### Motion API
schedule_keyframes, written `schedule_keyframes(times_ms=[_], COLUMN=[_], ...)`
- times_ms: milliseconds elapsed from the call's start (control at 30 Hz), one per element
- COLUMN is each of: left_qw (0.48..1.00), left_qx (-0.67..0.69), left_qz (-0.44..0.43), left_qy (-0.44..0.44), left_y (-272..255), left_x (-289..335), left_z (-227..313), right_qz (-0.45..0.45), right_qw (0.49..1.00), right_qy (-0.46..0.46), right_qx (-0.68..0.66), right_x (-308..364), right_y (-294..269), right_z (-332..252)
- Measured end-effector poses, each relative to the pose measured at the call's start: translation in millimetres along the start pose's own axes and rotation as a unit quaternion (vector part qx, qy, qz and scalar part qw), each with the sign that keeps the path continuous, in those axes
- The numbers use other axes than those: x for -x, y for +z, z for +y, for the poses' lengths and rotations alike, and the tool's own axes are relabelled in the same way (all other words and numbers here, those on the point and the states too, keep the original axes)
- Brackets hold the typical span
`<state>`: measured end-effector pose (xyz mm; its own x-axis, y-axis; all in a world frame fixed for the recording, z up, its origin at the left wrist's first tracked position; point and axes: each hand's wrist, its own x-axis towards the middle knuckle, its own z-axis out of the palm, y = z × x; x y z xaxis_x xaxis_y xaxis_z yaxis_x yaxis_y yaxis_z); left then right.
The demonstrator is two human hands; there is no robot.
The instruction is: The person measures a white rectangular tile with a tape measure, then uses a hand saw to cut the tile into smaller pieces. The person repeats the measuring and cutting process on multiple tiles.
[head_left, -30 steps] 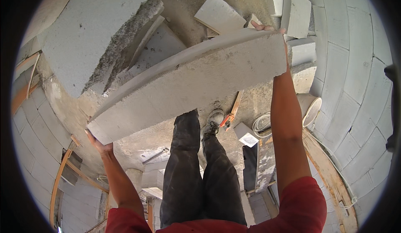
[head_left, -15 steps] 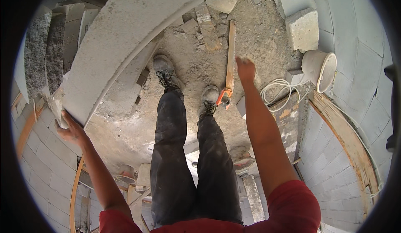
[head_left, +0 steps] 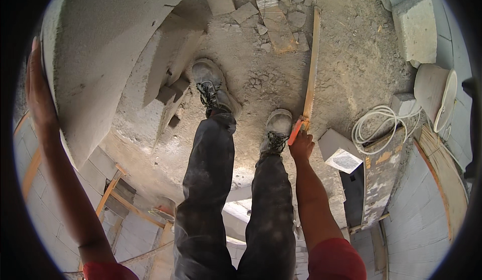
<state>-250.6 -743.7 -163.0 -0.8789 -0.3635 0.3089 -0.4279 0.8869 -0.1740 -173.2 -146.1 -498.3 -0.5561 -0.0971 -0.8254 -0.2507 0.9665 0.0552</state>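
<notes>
My left hand (head_left: 41, 91) lies with straight fingers flat against the outer side of a large pale grey concrete block (head_left: 115, 39), which fills the upper left. My right hand (head_left: 302, 145) is closed round the handle of a handsaw (head_left: 312, 69), just right of my right shoe. Its handle is orange, partly covered by my fingers. The long, brownish toothed blade points away from me over the dusty ground.
Broken slabs (head_left: 221, 2) and a narrow board (head_left: 273, 21) lie ahead. At right are a coiled white cable (head_left: 379, 127), a tipped white bucket (head_left: 437, 94), pale blocks (head_left: 415, 29) and a smaller block (head_left: 340, 149) near my right forearm. Grey block walls curve round both sides.
My right hand has come down from beside the blade and closed on the saw's handle. My left hand has moved from the block's near corner farther up its outer side. The view has shifted.
</notes>
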Motion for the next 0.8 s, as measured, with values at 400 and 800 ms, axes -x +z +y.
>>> schedule_keyframes(times_ms=[400,800], left_qw=[0.908,0.929], left_qx=[0.137,0.183], left_qz=[-0.159,-0.098], left_qy=[-0.363,-0.306], left_y=[-33,-34], left_x=[-45,-35], left_z=[65,65], right_qz=[0.203,0.212], right_qw=[0.680,0.672], right_qy=[-0.108,-0.382], right_qx=[-0.696,-0.598], right_x=[220,286], right_y=[-296,-399], right_z=[25,-142])
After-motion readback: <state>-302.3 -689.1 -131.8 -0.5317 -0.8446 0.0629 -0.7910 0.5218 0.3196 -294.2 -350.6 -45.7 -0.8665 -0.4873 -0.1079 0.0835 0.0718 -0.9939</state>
